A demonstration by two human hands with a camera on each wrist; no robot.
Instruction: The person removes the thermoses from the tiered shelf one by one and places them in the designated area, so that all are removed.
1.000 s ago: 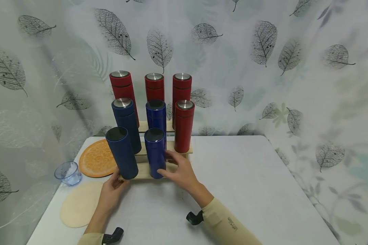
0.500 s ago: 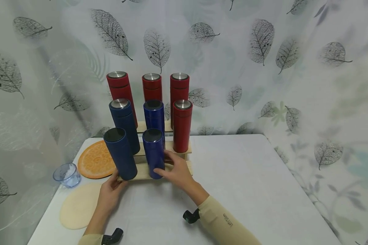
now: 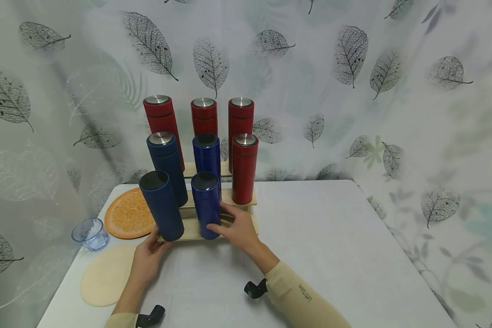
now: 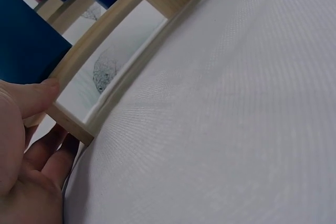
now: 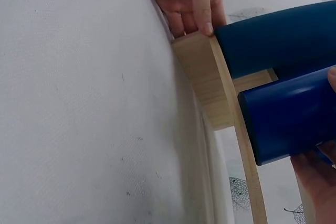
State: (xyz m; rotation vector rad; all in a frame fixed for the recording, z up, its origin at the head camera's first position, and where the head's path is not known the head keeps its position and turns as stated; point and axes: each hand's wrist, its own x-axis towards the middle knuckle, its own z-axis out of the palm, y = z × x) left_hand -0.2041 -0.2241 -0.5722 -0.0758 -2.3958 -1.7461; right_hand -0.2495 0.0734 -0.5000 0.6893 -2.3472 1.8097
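Observation:
A stepped wooden rack (image 3: pixel 192 228) carries thermos bottles in three rows. On its lowest step stand a dark blue thermos (image 3: pixel 162 207) at the left and a glossy blue thermos (image 3: pixel 206 207) beside it. My right hand (image 3: pixel 239 230) grips the glossy blue thermos low down, thumb on its front and fingers round its right side; in the right wrist view its base sits at the step's edge. With my left hand (image 3: pixel 148 259) I hold the rack's front left corner. The left wrist view has the thumb (image 4: pixel 39 95) on top of the wood and the fingers by the end panel.
Behind are a blue thermos with a steel lid (image 3: pixel 170 168), another glossy blue one (image 3: pixel 207 155), and a red one (image 3: pixel 245 171). Three red thermoses (image 3: pixel 162 120) fill the top step. At left lie an orange round mat (image 3: pixel 130 214), a cream disc (image 3: pixel 106 275) and a clear blue glass (image 3: pixel 91 233).
The head view has shifted slightly. Both hands and the thermoses keep the same places on the rack.

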